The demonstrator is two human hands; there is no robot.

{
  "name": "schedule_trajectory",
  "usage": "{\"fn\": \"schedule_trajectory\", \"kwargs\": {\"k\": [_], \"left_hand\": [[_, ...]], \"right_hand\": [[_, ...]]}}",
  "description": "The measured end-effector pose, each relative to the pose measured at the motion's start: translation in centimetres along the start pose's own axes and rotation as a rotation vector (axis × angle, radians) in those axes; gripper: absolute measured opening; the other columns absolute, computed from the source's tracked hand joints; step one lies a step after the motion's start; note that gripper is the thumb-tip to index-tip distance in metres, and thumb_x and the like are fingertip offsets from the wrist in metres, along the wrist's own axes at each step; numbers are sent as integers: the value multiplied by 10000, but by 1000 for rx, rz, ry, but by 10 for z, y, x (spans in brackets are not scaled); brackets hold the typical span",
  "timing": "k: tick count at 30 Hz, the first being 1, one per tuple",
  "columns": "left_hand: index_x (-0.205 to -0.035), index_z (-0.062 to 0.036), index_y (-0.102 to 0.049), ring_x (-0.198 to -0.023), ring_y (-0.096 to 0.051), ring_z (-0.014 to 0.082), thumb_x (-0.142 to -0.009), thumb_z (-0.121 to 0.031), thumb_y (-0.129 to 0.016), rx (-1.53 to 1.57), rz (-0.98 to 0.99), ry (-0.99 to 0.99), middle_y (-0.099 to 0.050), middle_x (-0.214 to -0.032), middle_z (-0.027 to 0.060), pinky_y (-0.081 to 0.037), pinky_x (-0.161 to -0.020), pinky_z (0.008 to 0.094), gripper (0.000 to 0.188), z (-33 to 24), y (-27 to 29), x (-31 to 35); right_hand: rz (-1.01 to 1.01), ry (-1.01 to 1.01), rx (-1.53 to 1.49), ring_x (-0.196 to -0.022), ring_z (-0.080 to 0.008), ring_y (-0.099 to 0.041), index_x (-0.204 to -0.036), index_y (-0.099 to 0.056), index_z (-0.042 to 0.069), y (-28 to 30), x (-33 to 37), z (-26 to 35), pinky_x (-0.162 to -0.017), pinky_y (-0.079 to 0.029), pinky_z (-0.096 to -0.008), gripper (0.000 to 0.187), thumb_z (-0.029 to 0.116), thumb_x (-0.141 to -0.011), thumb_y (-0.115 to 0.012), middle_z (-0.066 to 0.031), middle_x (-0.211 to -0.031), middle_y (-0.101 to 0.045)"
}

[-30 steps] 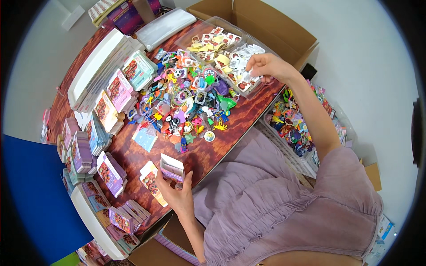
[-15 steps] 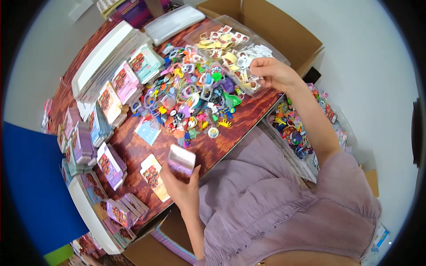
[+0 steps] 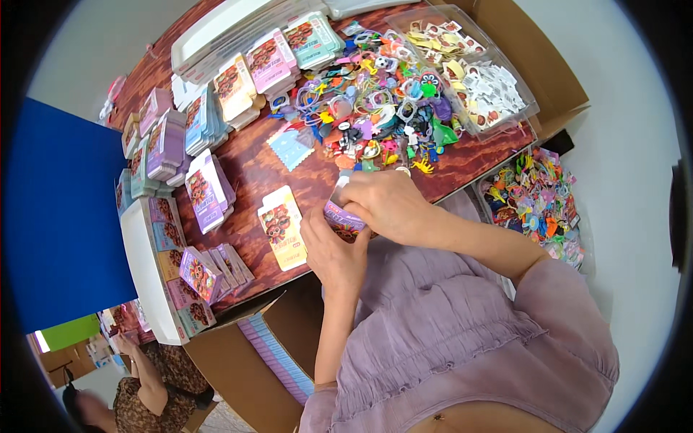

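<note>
Just above the lap, at the near edge of the tabletop (image 3: 242, 173), one small purple box (image 3: 343, 219) sits between the person's two hands: the left hand (image 3: 333, 247) is wrapped around its sides, and the right hand (image 3: 391, 206) has its fingers at the open top, where I cannot tell whether they pinch anything. The thin walls could buckle if the left grip squeezes too hard, or a flap could crease or tear if the right fingers push against it; a loosened grip might let the box slip toward the lap. Just left of the hands lies one yellow carton (image 3: 284, 229), near enough that a wrist could nudge it. Beyond is one pale-blue zigzag-edged piece (image 3: 291, 146), beside a single heap of small toys (image 3: 375, 108), too many to count and perhaps apt to scatter if a sleeve or forearm drags through. To the left stands one stack of purple cartons (image 3: 208, 191); farther back are four more stacks in a row, one each of blue cartons (image 3: 204, 121), orange cartons (image 3: 237, 88), pink cartons (image 3: 272, 61) and green cartons (image 3: 312, 40). One clear tray (image 3: 533, 108) at far right holds uncountable paper slips (image 3: 491, 90).
</note>
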State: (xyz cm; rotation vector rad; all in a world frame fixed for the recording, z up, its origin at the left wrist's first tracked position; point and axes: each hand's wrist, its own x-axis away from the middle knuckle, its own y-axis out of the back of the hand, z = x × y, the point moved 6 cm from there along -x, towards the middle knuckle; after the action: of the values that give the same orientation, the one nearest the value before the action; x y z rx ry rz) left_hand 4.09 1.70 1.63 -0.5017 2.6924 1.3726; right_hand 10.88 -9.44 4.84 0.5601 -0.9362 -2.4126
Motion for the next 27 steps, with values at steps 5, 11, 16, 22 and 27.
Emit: {"fn": "schedule_trajectory", "kwargs": {"k": [5,11,16,22,27], "left_hand": [[-1253,23,-426,-1061,-529,390,-646,-186,-876,146,-64,51,-503,-1139,205,-471,-850,450,784,9,4,-2],[-1292,38,-410,-1066,-522,372,-660,-178,-865,310,-67,175,-484,-1151,210,-458,-871,435,808,13,-2,0],[-1386,36,-357,-1069,-569,330,-765,-108,-795,432,68,80,-503,-1186,202,-489,-862,403,773,16,-8,4],[-1468,-21,-327,-991,-640,175,-887,70,-617,798,162,107,-561,-1197,130,-546,-788,287,655,3,7,9],[-1389,-4,-423,-992,-625,136,-892,73,-610,1054,298,185,-565,-1162,95,-532,-791,255,536,11,3,7]], "right_hand": [[-174,127,-199,-879,-268,-612,-925,-649,13,14,2,8,-756,-492,-348,148,76,-800,-699,-111,-1021,-605],[-282,102,-328,-892,-238,-608,-968,-653,5,7,22,-1,-749,-485,-324,197,52,-789,-720,-119,-1036,-606],[-214,-21,-430,-893,-196,-615,-1022,-624,15,0,29,-5,-741,-493,-296,208,22,-828,-698,-98,-1015,-621],[-190,-180,-958,-960,-107,-590,-1123,-575,-8,5,26,-34,-822,-484,-241,204,-14,-921,-600,-73,-1059,-610],[-152,-114,-911,-803,-60,-539,-1029,-621,-10,0,31,-43,-718,-459,-237,108,40,-937,-591,-18,-929,-613]]}}
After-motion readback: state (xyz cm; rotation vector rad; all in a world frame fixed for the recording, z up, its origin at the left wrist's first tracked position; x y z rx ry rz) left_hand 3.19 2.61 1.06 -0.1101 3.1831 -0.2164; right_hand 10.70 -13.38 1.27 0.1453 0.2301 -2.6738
